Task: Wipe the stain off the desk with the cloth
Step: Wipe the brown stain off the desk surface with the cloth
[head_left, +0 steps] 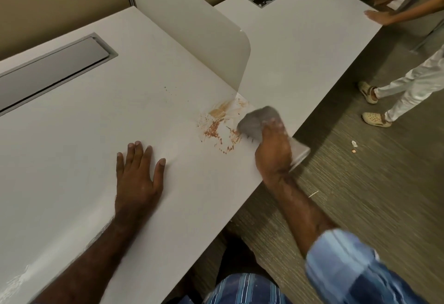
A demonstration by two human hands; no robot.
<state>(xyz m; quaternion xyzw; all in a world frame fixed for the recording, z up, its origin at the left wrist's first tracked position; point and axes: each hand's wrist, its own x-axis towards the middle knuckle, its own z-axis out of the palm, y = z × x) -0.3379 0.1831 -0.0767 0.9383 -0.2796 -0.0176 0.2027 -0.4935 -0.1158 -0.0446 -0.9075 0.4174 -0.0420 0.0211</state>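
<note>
Orange-brown stain (219,126) streaks the counter (101,116) just below the divider panel's (216,46) near corner. My right hand (272,150) has its fingers closed around the grey cloth (258,122) at the stain's right edge; my left hand (138,176) lies flat, fingers spread, empty, left of the stain. I should press firmly and sweep leftward across it.
</note>
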